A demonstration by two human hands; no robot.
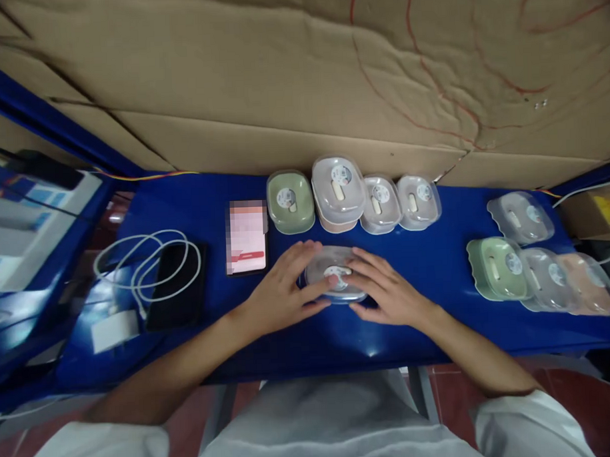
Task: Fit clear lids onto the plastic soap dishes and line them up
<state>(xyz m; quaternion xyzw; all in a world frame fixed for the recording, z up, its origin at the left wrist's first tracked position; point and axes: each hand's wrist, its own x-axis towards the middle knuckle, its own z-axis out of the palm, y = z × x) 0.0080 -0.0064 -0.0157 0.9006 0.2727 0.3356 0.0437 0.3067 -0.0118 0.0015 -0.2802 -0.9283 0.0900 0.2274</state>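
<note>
A small clear-lidded container [331, 264] lies on the blue table [438, 317] right in front of me. My left hand [282, 289] rests on its left side, fingers stretched over the lid. My right hand [387, 292] lies on its right side, fingers flat on the lid, thumb along the near edge. Both hands press on the lid; neither lifts the container off the table.
Behind it stands a row of lidded containers: a green one [290, 202], a larger pinkish one [338, 191], two clear ones [401, 202]. Several more lie at the right [531, 260]. A phone [246, 237], a dark device [177, 283] and a white cable [146, 261] lie left.
</note>
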